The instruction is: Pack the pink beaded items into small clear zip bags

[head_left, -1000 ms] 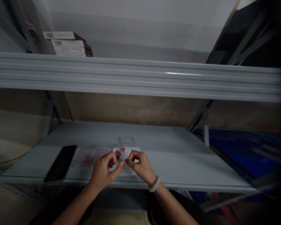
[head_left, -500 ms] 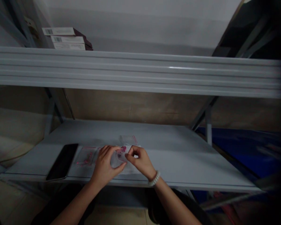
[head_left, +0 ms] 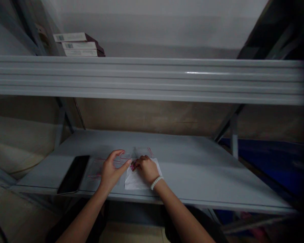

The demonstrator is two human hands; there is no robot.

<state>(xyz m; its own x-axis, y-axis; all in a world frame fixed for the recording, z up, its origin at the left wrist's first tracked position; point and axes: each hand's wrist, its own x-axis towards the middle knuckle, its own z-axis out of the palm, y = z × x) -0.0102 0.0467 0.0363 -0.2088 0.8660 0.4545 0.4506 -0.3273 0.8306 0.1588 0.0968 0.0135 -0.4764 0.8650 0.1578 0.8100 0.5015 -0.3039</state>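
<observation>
My right hand [head_left: 147, 169] is bent down over a white plastic-backed sheet or bag [head_left: 135, 180], its fingertips closed on a small pink item [head_left: 133, 165]. The item is mostly hidden by my fingers. My left hand [head_left: 111, 171] is open with spread fingers, and its thumb tip reaches toward the pink item. Small clear zip bags with pink-red seals lie under and beyond my hands, one [head_left: 96, 170] to the left and one [head_left: 142, 152] behind. A white beaded bracelet [head_left: 156, 182] circles my right wrist.
A black smartphone [head_left: 73, 174] lies face up left of the bags on the grey metal shelf [head_left: 192, 172]. A wide shelf beam [head_left: 147, 79] crosses above my hands, with stacked boxes [head_left: 78, 45] on top. Something blue [head_left: 266, 162] lies beyond the right shelf edge.
My left hand has let go of the bag and opened. The white sheet now lies flat, with my right hand lowered onto it. The view has shifted slightly.
</observation>
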